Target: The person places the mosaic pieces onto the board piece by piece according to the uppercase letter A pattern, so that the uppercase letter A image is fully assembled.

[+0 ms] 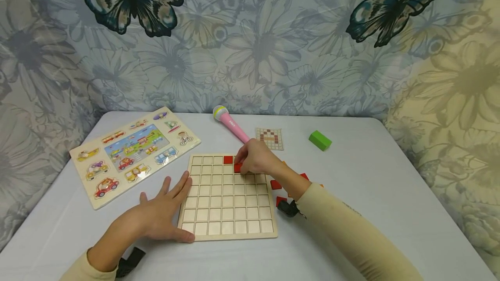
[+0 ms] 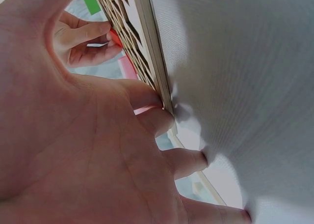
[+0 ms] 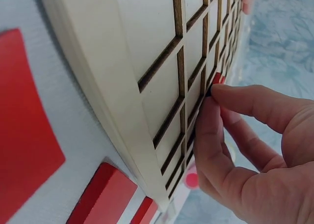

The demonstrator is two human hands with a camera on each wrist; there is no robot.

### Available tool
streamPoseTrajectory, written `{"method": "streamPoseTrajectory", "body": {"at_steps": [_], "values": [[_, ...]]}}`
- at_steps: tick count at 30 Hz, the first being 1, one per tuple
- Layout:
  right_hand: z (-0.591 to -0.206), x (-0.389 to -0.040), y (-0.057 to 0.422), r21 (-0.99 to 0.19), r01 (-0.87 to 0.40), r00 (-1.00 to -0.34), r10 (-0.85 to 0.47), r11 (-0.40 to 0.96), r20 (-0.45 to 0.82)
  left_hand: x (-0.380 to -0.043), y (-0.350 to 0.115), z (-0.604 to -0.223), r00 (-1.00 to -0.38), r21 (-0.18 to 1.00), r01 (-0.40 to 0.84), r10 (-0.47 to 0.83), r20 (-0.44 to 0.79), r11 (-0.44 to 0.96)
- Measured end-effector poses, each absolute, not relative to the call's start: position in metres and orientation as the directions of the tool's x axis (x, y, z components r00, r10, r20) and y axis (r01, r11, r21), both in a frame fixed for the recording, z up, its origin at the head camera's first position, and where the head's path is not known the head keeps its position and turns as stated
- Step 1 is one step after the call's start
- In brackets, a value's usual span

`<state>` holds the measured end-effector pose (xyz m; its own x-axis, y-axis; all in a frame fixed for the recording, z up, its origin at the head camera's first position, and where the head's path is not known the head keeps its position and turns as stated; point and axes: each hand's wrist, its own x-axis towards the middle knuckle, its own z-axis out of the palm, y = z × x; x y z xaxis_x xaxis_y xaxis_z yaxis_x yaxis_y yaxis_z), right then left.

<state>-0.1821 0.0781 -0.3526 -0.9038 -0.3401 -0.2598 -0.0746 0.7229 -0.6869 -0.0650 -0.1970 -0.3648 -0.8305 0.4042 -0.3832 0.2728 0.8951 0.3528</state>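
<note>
pinching a red square tile [image 1: 237,168] with the right hand [image 1: 257,158] at the second-farthest row of the wooden grid board [image 1: 234,236]; touching its left edge with a spread left hand [image 1: 162,214]. likely a light, stiff, smooth tile; best held by opposite edges.

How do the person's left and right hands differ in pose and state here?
The left hand has its fingers spread; the right hand has thumb and fingers drawn together.
The left hand rests against the left edge of the grid board; the right hand pinches a red tile over its upper part.
Both come out of cream sleeves.
</note>
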Motion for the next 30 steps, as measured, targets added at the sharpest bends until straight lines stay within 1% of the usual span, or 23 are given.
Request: {"method": "streamPoseTrajectory", "body": {"at_steps": [16,23,30], "values": [[-0.356,-0.186,0.076,-0.661,-0.086,-0.907,-0.333,0.746,-0.258,-0.065,-0.197,-0.366,-0.834,0.347,0.266,0.395,-0.385,0.899],[-0.356,-0.186,0.083,-0.713,-0.067,-0.894,-0.359,0.698,-0.268,-0.065,-0.196,-0.366,-0.828,0.356,0.261,0.398,-0.396,0.897],[-0.349,-0.187,0.093,-0.754,-0.066,-0.894,-0.374,0.653,-0.246,-0.065,-0.197,-0.366,-0.832,0.349,0.265,0.396,-0.388,0.899]]}}
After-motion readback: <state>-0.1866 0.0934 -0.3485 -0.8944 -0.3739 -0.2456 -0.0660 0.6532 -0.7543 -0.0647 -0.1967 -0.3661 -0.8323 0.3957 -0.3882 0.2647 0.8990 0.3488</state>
